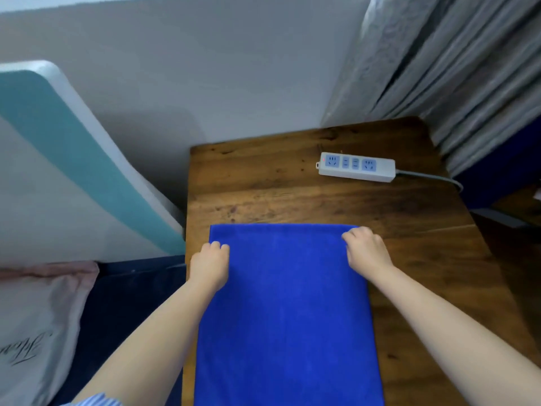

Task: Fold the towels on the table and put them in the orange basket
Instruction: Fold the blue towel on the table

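Observation:
A bright blue towel [287, 312] lies flat on the wooden table [292, 186], running from the table's middle down to the near edge. My left hand [209, 265] grips the towel's left edge near the far corner, fingers curled. Over at the far right corner, my right hand [366, 250] curls its fingers around the cloth. The orange basket is not in view.
A white power strip [357, 167] with blue sockets lies on the far right of the table, its grey cable [433, 177] running off the right edge. A bed with a pillow [35, 332] sits to the left, a headboard [73, 159] behind it. Grey curtains [453, 68] hang at the back right.

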`<state>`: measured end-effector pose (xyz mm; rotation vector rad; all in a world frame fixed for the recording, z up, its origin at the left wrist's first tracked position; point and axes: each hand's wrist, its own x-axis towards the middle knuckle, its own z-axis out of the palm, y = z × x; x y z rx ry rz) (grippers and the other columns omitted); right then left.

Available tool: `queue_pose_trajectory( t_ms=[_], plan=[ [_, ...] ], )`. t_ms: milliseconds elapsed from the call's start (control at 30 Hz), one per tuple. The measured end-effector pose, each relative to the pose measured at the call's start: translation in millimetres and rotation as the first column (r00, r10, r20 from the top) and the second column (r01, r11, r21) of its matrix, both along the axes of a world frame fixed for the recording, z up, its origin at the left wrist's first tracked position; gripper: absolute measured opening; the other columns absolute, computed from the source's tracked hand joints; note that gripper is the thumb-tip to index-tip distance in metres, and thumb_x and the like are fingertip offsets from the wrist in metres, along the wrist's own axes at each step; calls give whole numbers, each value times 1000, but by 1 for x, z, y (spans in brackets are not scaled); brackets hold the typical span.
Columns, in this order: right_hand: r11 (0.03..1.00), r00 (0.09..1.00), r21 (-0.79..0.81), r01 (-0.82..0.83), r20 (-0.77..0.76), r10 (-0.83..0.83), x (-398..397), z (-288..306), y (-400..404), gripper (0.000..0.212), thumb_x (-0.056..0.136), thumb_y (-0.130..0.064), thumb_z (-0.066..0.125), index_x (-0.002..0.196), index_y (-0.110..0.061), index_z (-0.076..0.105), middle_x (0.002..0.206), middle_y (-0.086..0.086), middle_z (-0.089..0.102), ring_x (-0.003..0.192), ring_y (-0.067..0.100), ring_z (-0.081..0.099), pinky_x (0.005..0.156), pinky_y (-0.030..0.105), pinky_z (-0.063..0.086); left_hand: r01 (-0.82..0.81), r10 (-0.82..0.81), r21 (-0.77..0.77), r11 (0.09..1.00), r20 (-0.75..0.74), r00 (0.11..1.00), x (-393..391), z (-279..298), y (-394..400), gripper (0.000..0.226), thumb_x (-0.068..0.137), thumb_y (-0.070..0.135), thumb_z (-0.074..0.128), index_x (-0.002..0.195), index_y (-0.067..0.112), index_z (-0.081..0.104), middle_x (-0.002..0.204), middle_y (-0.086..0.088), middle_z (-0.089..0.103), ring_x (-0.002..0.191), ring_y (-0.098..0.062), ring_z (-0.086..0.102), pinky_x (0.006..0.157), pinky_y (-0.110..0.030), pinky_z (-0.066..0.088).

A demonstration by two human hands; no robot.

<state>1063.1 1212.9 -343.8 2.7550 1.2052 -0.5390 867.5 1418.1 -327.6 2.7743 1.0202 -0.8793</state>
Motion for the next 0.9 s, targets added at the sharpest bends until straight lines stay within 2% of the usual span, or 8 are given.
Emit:
queue_pose_trajectory(
  t_ms=[167,233,300,400,533,700,800,900],
  plan=[
    [996,992,-89,10,-127,-21,53,-17,35,42,89,-4,44,130,-13,45,130,7,49,124,25,40,101,35,37,84,-83,86,993,-13,996,40,-18,39,44,91,6,44,134,11,35,136,-7,41,127,-25,39,92,-31,42],
    [989,969,-146,-14,-246,-23,69,-22,40,43,86,-3,47,127,-14,49,125,7,51,119,23,43,95,32,42,111,-109,98,989,-32,994,49,-25,53,48,92,8,43,138,11,30,141,-7,37,132,-24,34,99,-32,40],
    [986,935,-168,-12,-352,-49,82,-23,42,42,84,-3,51,124,-16,51,108,4,56,105,20,49,78,26,45,160,-154,66,985,-87,984,53,-34,62,49,92,9,42,139,12,29,141,-7,37,133,-25,33,103,-34,37],
    [973,896,-224,-47,-439,-58,92,-20,50,32,83,-6,57,115,-13,57,84,-3,52,84,16,49,56,19,38,224,-214,59,973,-139,967,54,-43,70,46,91,10,43,136,13,34,139,-6,41,133,-25,33,108,-35,30],
    [921,896,-368,-128,-442,-52,103,-21,60,5,84,-10,59,88,-11,62,91,5,57,84,19,51,60,23,40,204,-201,9,979,-130,971,60,-50,80,42,89,6,43,130,13,42,134,-7,48,128,-25,37,102,-34,36],
    [938,936,-336,-81,-348,-43,121,-12,72,15,86,-12,58,72,-16,57,79,1,56,73,15,51,52,19,35,154,-151,89,984,-44,988,68,-41,95,36,89,9,48,124,13,51,124,-8,52,118,-25,43,91,-32,44],
    [989,982,-140,53,-175,-77,128,2,83,11,87,-8,54,88,-12,64,88,6,59,85,21,56,64,26,44,57,-81,194,979,114,990,73,-24,104,27,87,3,49,113,7,53,115,-13,54,111,-30,46,79,-36,45],
    [992,996,116,52,65,-59,128,16,88,20,89,-4,50,102,-1,65,100,17,63,102,32,54,81,38,46,-28,-54,268,963,293,955,75,-7,113,19,83,-5,49,100,-3,55,104,-23,58,101,-38,50,69,-41,39]
  ],
)
